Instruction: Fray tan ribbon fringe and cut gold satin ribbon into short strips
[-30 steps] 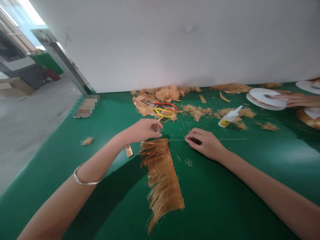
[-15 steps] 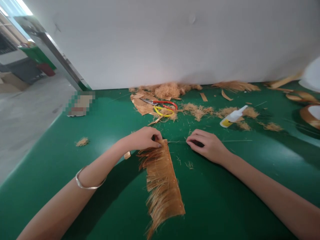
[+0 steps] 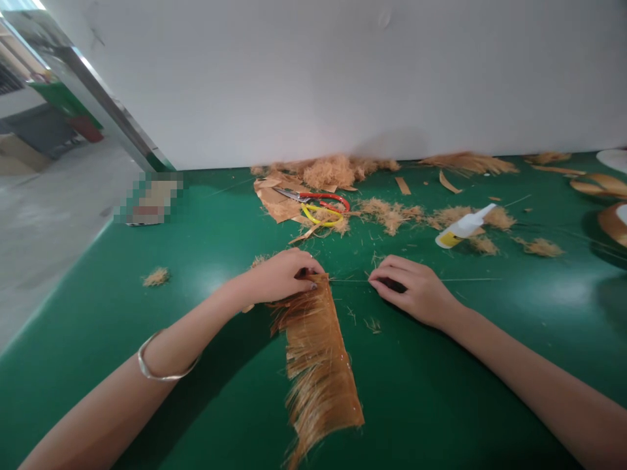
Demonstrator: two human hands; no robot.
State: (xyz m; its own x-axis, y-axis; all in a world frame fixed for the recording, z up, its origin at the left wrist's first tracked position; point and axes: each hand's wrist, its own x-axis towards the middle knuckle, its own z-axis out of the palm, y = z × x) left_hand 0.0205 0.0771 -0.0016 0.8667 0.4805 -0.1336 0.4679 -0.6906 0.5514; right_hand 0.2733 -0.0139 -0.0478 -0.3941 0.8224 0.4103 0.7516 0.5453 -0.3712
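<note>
A brown fringed strip lies lengthwise on the green table, its frayed edge to the left and its smooth edge to the right, with glossy spots. My left hand pinches the strip's top end between thumb and fingers. A thin pale wire runs from that end rightwards to my right hand, whose thumb and fingertips are closed on it. The wire's free part reaches out beyond my right hand. Small fibre scraps lie below the wire.
Red-and-yellow-handled scissors rest on brown sheet pieces and fluffy fibres near the wall. A white glue bottle lies at the right on fibres. Brown ribbon rolls are at the far right, a blurred-out object at the back left.
The view has shifted slightly, so the glue bottle and rolls appear a little further right. Both hands keep their grips, with almost no movement relative to the strip.
</note>
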